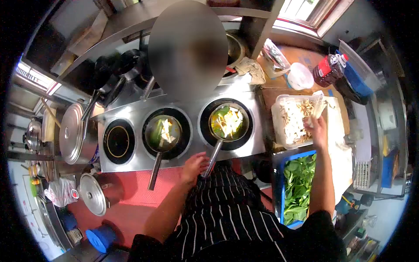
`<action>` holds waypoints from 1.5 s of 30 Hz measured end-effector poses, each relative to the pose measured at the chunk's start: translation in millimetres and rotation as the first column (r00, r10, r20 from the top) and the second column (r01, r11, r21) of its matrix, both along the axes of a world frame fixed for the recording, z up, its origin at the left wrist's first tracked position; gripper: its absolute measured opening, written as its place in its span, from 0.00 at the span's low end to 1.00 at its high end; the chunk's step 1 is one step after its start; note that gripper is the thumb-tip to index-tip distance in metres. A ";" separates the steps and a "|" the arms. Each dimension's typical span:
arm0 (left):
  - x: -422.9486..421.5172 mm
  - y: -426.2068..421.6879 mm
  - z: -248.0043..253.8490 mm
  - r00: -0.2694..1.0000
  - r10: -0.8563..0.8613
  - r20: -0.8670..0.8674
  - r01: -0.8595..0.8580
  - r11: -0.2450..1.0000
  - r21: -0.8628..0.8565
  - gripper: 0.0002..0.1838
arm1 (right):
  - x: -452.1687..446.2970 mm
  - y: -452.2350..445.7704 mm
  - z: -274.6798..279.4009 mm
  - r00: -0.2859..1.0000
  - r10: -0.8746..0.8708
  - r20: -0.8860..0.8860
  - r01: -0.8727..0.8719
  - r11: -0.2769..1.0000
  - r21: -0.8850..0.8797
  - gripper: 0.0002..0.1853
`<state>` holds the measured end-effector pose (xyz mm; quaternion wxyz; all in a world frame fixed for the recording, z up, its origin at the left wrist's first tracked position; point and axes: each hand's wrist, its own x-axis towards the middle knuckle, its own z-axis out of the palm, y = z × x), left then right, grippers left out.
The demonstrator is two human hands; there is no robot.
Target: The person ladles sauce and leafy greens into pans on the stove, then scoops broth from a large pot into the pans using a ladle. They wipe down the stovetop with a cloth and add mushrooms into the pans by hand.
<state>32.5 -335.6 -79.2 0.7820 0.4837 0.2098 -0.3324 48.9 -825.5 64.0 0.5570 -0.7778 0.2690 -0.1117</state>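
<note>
My right hand is at the right side of a clear plastic tub of pale sliced food, its fingers closed round some pale strips. My left hand is beside the metal handle of the right pan, fingers apart, holding nothing. That pan sits on a round black burner and holds pale strips with green and yellow pieces. Left of it, another pan holds liquid, green leaves and pale strips; its handle points toward me.
A blue-edged crate of green leaves stands below the tub. Left are an unused burner and lidded steel pots. A bottle of dark red liquid and a white round container stand at back right.
</note>
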 end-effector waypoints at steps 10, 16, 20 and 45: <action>18.7 5.4 34.6 0.969 0.105 0.224 -0.059 0.978 -0.200 0.16 | 11.5 340.1 -81.9 0.577 0.813 0.076 -0.703 0.446 0.554 0.11; 18.7 60.7 20.1 0.929 0.348 0.125 -0.344 0.937 -0.059 0.10 | 24.2 390.1 -117.0 0.568 0.815 -0.119 -0.768 0.576 0.279 0.11; 22.4 93.0 19.2 0.932 0.354 0.078 -0.357 0.933 0.035 0.08 | 32.4 413.0 -115.3 0.610 0.777 -0.157 -0.776 0.626 0.078 0.10; 88.7 190.6 -24.3 0.960 0.010 0.280 -0.142 0.878 0.456 0.21 | 87.7 487.3 -155.5 0.866 0.480 -0.144 -0.389 0.825 0.410 0.21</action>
